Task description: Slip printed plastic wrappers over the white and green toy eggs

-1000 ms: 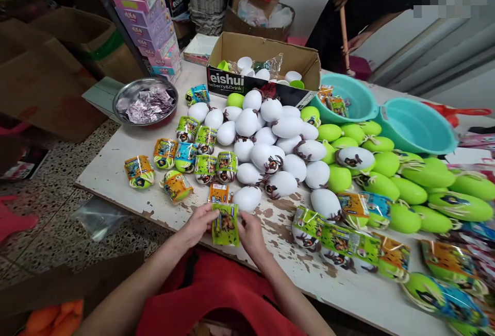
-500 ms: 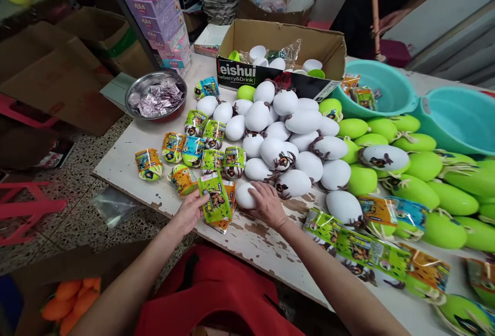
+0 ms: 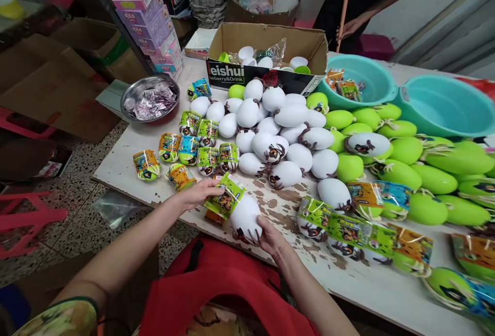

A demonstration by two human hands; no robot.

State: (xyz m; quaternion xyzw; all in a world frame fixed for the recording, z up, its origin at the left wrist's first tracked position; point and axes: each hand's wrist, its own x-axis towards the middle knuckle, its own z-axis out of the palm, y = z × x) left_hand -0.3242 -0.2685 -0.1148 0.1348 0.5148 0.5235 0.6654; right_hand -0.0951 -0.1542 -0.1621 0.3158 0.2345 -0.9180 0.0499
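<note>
1. The person's left hand (image 3: 199, 195) pinches a green printed wrapper (image 3: 228, 197), whose edge meets the upper left of a white egg (image 3: 245, 215).
2. The right hand (image 3: 273, 238) grasps that egg from its right, above the near edge of the surface (image 3: 119, 166). The step in hand appears to be bringing wrapper and egg together; whether the egg is inside yet cannot be told.
3. The next move would seem to call for a spread opening, lined up with the egg, and care that the brown strands (image 3: 247, 235) at its lower end do not snag.
4. Along the surface, left to right: a metal bowl (image 3: 164, 118) of small packets (image 3: 152, 100), a cluster of wrapped eggs (image 3: 208, 161), an orange wrapper (image 3: 213, 217) partly hidden under the green one, and a heap of white eggs (image 3: 268, 145). A cardboard box (image 3: 266, 33) stands behind that heap. Further right lie green eggs (image 3: 406, 151), with two turquoise tubs (image 3: 444, 106) behind them and a wrapped row (image 3: 344, 235) nearer the person. The paint is flaking.
5. Around it, left to right: cartons (image 3: 58, 86), a pink stool (image 3: 34, 217), speckled floor (image 3: 77, 225), stacked boxes (image 3: 143, 27), and another person's hand (image 3: 351, 26) gripping a pole (image 3: 344, 9).
</note>
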